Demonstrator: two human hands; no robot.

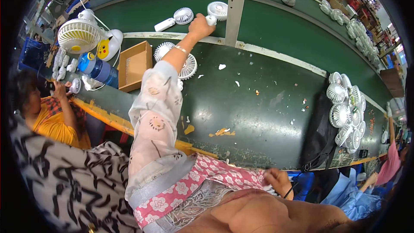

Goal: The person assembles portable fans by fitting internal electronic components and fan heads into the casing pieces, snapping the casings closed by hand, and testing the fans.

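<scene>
- Factory workshop
- Long green bench (241,112), strewn with scraps (222,66)
- Belt (297,39) running behind the bench
- Many similar fans (340,115) on its right end
- Co-worker (60,125) at its left

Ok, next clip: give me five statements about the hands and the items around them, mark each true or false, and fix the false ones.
1. The left hand holds a white fan. True.
2. The right hand is stretched out over the green belt. False: it is low in the picture, near the near edge of the table.
3. A blue bottle is beside the open cardboard box. True.
4. The cardboard box is to the right of the black bag. False: it is to the left.
5. A cluster of white fans is just right of the black bag. True.
</scene>
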